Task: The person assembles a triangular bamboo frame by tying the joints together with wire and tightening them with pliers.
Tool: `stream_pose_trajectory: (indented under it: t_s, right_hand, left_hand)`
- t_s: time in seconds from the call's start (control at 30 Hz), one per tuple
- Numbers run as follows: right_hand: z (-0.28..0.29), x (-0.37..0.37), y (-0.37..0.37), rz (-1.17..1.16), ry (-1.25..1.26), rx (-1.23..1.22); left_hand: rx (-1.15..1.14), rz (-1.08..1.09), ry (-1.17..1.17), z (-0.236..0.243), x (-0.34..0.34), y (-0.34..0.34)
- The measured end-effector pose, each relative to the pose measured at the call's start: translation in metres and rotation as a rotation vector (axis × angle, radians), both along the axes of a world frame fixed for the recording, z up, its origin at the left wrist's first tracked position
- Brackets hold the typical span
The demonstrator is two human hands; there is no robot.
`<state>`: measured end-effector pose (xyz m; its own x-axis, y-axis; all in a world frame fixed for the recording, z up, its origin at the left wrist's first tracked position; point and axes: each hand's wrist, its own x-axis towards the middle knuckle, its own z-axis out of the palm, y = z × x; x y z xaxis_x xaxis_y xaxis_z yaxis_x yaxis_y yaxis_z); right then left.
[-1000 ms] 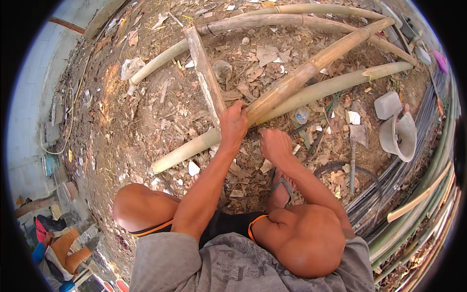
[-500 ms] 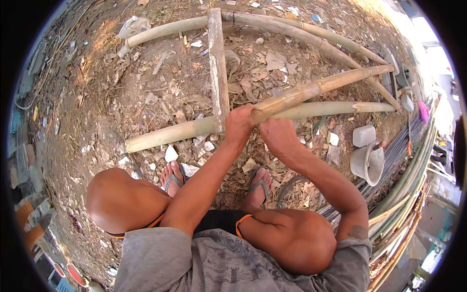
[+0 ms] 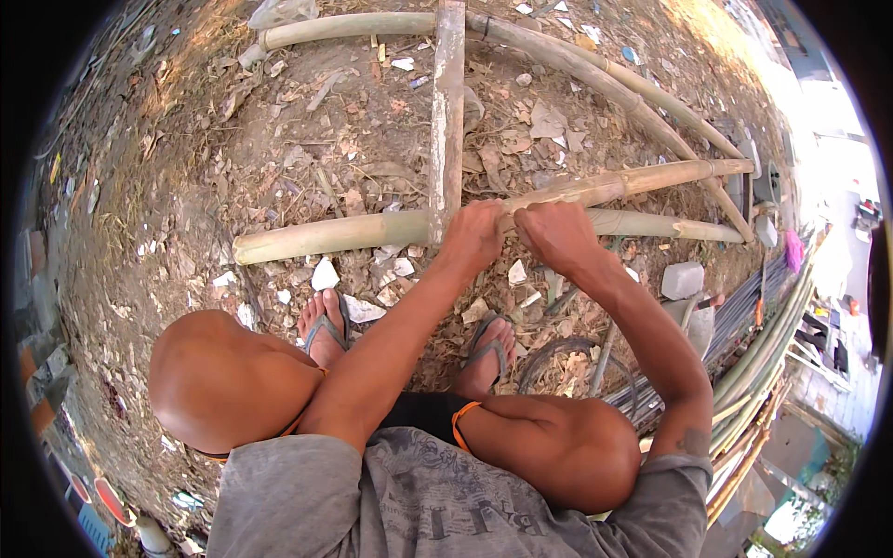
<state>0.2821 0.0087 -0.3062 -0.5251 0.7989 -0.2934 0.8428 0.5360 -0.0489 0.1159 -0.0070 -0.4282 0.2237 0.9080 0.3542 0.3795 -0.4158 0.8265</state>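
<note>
Both hands are right in at the near end of the upper pole (image 3: 642,179), where it comes down over the lower pole (image 3: 335,238), and the work looks like close finger work on that crossing. Left hand (image 3: 473,232): fingers curled in tight, up against the pole's end, just beside the board (image 3: 447,121). Right hand (image 3: 558,232): knuckles bunched, fingers folded under, nearly meeting the left. What either one pinches, if anything, is hidden behind the fists; I can't tell. The upper pole slants away rightward from the hands, its far end reaching the crossed poles by the right side, while the lower pole runs behind both hands and out past the board to the left.

Next move, I'd judge, calls for steady pressure: one hand keeping that end from rolling on the round bamboo, the other doing the fine work, with both wrists low.

And the changes! Against a second ago, the right hand is up from below the crossing, now almost level with the left, and the gap between them has narrowed. The view has swung round too: the lower pole lies flatter across it, and both sandalled feet (image 3: 324,327) show clearly.
</note>
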Motion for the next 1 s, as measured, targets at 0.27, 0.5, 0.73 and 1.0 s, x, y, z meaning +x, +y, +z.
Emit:
stream_pose_trajectory:
  t_s: [0.27, 0.5, 0.73, 1.0]
  right_hand:
    - [0.017, 0.018, -0.006, -0.211, 0.101, -0.130]
    - [0.013, 0.012, -0.014, -0.153, 0.048, -0.059]
    - [0.000, 0.007, 0.032, -0.005, 0.018, 0.030]
    - [0.025, 0.013, 0.011, 0.234, 0.032, 0.636]
  left_hand:
    - [-0.173, -0.049, 0.075, 0.013, -0.001, -0.007]
    - [-0.154, -0.065, 0.065, 0.006, -0.002, -0.010]
    - [-0.132, -0.080, 0.086, -0.004, -0.005, -0.005]
    - [-0.371, -0.127, 0.102, 0.022, 0.004, 0.001]
